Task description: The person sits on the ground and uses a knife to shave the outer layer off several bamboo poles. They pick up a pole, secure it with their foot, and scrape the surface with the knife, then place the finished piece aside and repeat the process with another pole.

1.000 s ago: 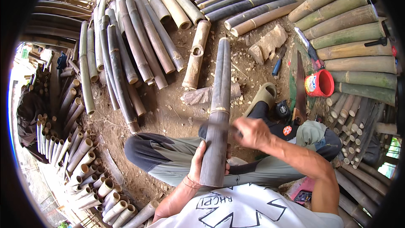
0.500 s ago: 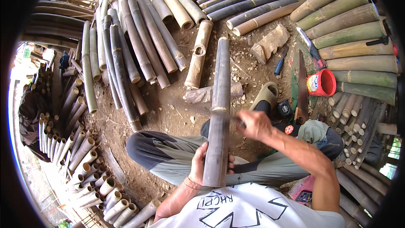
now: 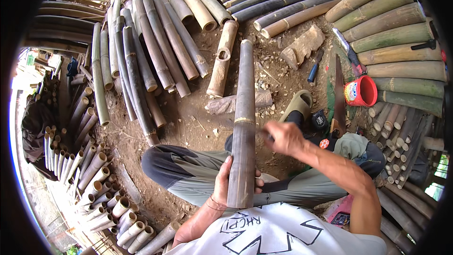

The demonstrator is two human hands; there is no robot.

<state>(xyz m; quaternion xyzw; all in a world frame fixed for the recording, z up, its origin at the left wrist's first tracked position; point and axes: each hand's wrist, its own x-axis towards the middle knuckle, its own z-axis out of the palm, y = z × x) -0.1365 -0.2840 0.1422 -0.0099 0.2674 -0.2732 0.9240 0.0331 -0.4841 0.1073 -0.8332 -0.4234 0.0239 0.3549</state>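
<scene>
A long dark brown bamboo pole (image 3: pixel 243 160) stands tilted away from me over my lap, its near end close to my shirt and a pale node ring about midway. My left hand (image 3: pixel 222 182) is wrapped round its lower part, the fingertips showing on the right side. To the right of the node, my right hand (image 3: pixel 286 139) is closed in a fist, smeared by motion. It grips a dark-handled tool (image 3: pixel 269 138) beside the pole; the working end is too blurred to make out.
Bamboo poles (image 3: pixel 155 42) lie in rows beyond my knees. Thick green poles (image 3: pixel 401 61) line the right. On the dirt are a notched bamboo piece (image 3: pixel 221 71), wood chunks (image 3: pixel 304 46), a saw (image 3: pixel 338 94), a blue-handled tool (image 3: pixel 313 71) and a red bucket (image 3: pixel 363 91).
My right hand has shifted slightly right, a little away from the pole. The pole's far end has tilted a little to the left. My left hand keeps its hold.
</scene>
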